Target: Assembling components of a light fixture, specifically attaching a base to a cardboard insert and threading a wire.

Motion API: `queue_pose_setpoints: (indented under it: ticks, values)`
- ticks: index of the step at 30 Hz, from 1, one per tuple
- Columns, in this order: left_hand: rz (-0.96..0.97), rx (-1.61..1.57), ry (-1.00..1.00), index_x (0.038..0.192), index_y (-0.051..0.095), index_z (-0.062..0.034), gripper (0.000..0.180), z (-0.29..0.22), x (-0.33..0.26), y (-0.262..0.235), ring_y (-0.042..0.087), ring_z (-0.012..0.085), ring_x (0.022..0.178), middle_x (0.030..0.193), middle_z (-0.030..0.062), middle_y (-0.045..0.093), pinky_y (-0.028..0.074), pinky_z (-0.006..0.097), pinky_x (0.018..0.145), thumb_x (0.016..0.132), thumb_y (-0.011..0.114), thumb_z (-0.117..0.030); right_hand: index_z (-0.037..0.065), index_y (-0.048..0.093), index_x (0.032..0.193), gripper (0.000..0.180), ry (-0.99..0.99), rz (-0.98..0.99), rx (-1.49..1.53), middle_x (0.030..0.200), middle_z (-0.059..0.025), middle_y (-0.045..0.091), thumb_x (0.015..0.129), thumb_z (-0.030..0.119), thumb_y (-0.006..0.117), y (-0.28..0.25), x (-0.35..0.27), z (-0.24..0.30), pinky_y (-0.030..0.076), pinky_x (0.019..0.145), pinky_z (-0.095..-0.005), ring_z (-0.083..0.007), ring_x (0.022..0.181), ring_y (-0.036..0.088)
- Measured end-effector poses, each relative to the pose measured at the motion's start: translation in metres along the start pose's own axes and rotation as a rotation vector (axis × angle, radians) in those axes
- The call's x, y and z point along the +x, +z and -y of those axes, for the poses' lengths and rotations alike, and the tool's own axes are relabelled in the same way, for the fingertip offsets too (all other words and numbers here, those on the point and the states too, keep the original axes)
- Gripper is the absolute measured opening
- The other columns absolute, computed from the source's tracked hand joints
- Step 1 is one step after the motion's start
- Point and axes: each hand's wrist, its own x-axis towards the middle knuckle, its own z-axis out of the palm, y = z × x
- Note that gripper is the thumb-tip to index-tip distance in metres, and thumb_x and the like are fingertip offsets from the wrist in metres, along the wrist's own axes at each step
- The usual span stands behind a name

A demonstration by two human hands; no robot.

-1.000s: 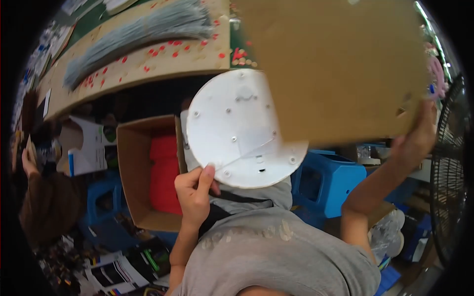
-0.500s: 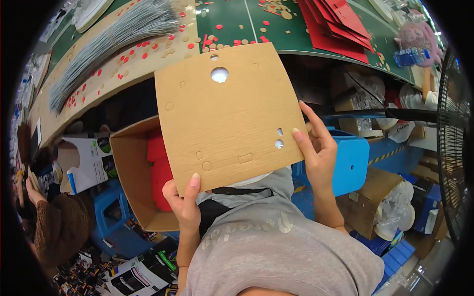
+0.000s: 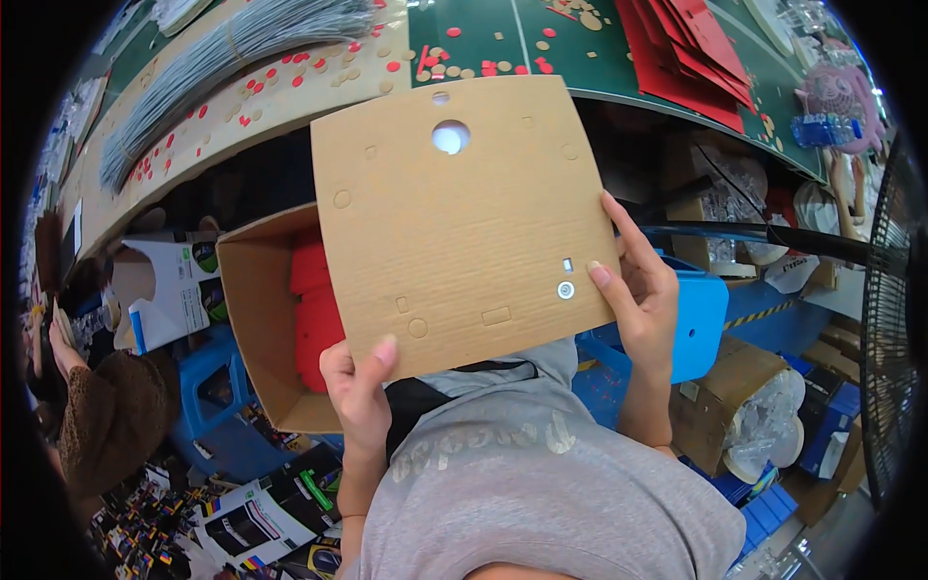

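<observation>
A flat brown cardboard sheet [image 3: 454,213] is held up over my lap, its plain brown face toward me. It has a large round hole and a small one near the far edge. Close to its right edge are a small rectangular opening and a round hole with a white, ringed piece showing in it. Several cut outlines remain filled with card. My left hand [image 3: 360,387] pinches the near left corner, thumb on top. My right hand [image 3: 638,290] grips the right edge, thumb on the face beside the small openings. The fingers under the sheet are partly hidden.
An open carton [image 3: 261,319] with red pieces stands at my left. Ahead, the green table [image 3: 474,39] carries a wire bundle [image 3: 222,72], red folded sheets [image 3: 686,53] and scattered discs. A blue stool [image 3: 698,324] and black fan [image 3: 887,309] are right. Another person's sleeve [image 3: 116,416] shows left.
The cardboard sheet and both hands sit slightly farther right in the picture, as does the table. The hold on the sheet looks the same.
</observation>
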Motion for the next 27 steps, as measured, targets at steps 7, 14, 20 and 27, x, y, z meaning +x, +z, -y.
queue_pose_setpoints:
  ticks: [7, 14, 20, 27]
  values:
    - [0.162, -0.015, -0.102, 0.098, 0.073, 0.0099, 0.02, -0.006, 0.001, -0.006, 0.064, 0.0092, 0.079, 0.091, 0.0092, 0.075, 0.047, 0.024, 0.073, 0.09, 0.065, -0.007, 0.001, 0.053, 0.147, 0.058, -0.095, 0.044, -0.103, 0.12, -0.0195, 0.071, 0.09, 0.0, 0.066, -0.007, 0.015, -0.001, 0.054, 0.087, -0.0283, -0.0162, 0.101, 0.069]
    - [0.14, 0.104, -0.059, 0.096, 0.075, 0.0094, 0.024, -0.008, 0.004, -0.006, 0.064, 0.0065, 0.073, 0.085, 0.0076, 0.075, 0.047, 0.021, 0.064, 0.097, 0.066, -0.013, 0.002, 0.059, 0.142, 0.055, -0.136, 0.086, -0.182, 0.115, -0.0178, 0.073, 0.088, 0.001, 0.068, -0.007, 0.014, -0.001, 0.054, 0.082, -0.0271, -0.0146, 0.093, 0.068]
    - [0.191, 0.205, -0.162, 0.1, 0.074, 0.0088, 0.025, -0.017, 0.011, -0.011, 0.064, 0.0065, 0.075, 0.089, 0.0084, 0.075, 0.048, 0.022, 0.065, 0.097, 0.068, -0.015, 0.008, 0.065, 0.137, 0.056, -0.011, 0.118, -0.435, 0.136, -0.0215, 0.063, 0.082, 0.0, 0.068, -0.017, 0.015, 0.018, 0.053, 0.087, -0.0287, -0.0246, 0.114, 0.066]
    - [0.099, 0.12, 0.281, 0.157, 0.033, -0.0008, 0.077, -0.021, 0.035, 0.015, 0.051, 0.0255, 0.134, 0.147, 0.0251, 0.049, 0.041, 0.039, 0.111, 0.088, 0.068, -0.008, 0.007, 0.07, 0.13, 0.053, -0.414, 0.292, -0.69, 0.153, -0.0203, 0.049, 0.08, 0.001, 0.054, -0.011, 0.021, 0.023, 0.035, 0.116, -0.0502, -0.0431, 0.144, 0.041]
